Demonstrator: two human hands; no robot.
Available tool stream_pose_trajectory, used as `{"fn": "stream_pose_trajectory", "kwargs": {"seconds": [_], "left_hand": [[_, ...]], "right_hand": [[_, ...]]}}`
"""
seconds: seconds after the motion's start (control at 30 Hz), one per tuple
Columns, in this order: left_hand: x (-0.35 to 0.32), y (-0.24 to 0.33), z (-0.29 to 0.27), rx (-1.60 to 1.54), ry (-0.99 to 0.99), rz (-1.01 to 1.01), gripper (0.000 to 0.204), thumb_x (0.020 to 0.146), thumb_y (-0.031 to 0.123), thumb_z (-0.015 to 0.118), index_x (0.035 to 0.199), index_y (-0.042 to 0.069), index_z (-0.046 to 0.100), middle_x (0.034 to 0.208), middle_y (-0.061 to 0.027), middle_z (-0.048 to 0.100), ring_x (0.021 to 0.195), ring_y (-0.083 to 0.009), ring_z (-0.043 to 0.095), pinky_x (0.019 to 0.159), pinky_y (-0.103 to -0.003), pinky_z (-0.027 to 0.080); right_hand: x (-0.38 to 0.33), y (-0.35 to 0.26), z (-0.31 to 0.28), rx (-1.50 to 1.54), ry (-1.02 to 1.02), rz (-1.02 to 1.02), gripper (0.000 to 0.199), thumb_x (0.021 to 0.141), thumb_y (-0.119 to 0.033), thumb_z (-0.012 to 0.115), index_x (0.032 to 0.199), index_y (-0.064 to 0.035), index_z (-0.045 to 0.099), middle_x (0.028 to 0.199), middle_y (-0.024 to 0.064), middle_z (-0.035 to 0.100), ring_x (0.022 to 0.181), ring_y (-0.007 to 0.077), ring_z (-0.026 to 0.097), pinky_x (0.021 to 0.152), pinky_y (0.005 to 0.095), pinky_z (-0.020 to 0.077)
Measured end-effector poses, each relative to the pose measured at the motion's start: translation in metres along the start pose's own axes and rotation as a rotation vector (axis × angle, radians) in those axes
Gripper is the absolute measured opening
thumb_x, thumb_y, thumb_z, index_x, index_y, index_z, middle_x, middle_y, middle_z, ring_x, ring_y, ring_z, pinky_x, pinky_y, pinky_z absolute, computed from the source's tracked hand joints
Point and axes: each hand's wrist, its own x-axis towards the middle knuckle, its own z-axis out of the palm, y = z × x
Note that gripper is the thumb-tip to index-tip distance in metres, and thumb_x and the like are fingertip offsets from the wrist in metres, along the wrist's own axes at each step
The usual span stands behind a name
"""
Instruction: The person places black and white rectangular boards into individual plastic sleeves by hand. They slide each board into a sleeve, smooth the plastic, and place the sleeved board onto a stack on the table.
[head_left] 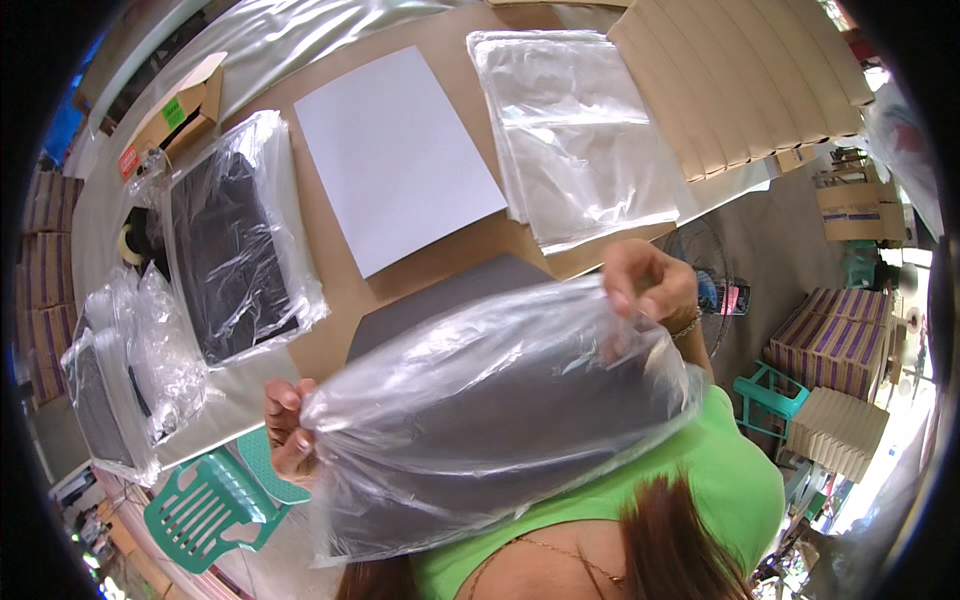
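Clear bag (440,345): near side of white sheet (400,160), slung betw. both hands; long axis roughly L–R, R end a bit farther from body.
L hand (290,430): near-L of white sheet; closed on bunched bag end.
R hand (650,285): near-R of white sheet; pinch closed on bag's far edge, R end.
Nearer hand: neither, bag spans both.
Bag contents: dark panel (500,440), prob. inside; glare + blur, can't tell how far in.
Wrapped dark pack (230,240): L of white sheet, in clear plastic.
Flat clear bags (580,150): stacked R of white sheet, look unfilled.
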Motion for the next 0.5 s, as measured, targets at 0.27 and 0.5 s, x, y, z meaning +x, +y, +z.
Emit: {"fn": "stream_pose_trajectory", "kwargs": {"seconds": [0.27, 0.5], "left_hand": [[0.015, -0.012, -0.021, 0.247, 0.132, -0.312, 0.062, 0.072, 0.002, 0.069, 0.126, 0.004, 0.039, 0.096, -0.0094, 0.049, 0.079, -0.0113, 0.052, 0.069, -0.023, 0.045], [0.033, -0.026, -0.062, 0.471, 0.227, -0.359, 0.063, 0.075, 0.001, 0.069, 0.13, 0.008, 0.039, 0.092, -0.0003, 0.045, 0.073, -0.0019, 0.046, 0.064, -0.014, 0.039]], "right_hand": [[0.008, 0.016, -0.027, -0.029, 0.371, 0.195, 0.039, 0.079, -0.013, 0.07, 0.113, -0.0016, 0.053, 0.095, 0.0012, 0.057, 0.076, 0.0019, 0.053, 0.069, 0.0141, 0.045], [0.015, 0.048, -0.086, -0.1, 0.61, 0.176, 0.042, 0.081, -0.013, 0.069, 0.118, -0.0045, 0.052, 0.075, -0.0033, 0.056, 0.068, 0.0024, 0.058, 0.066, 0.0155, 0.0503]]}}
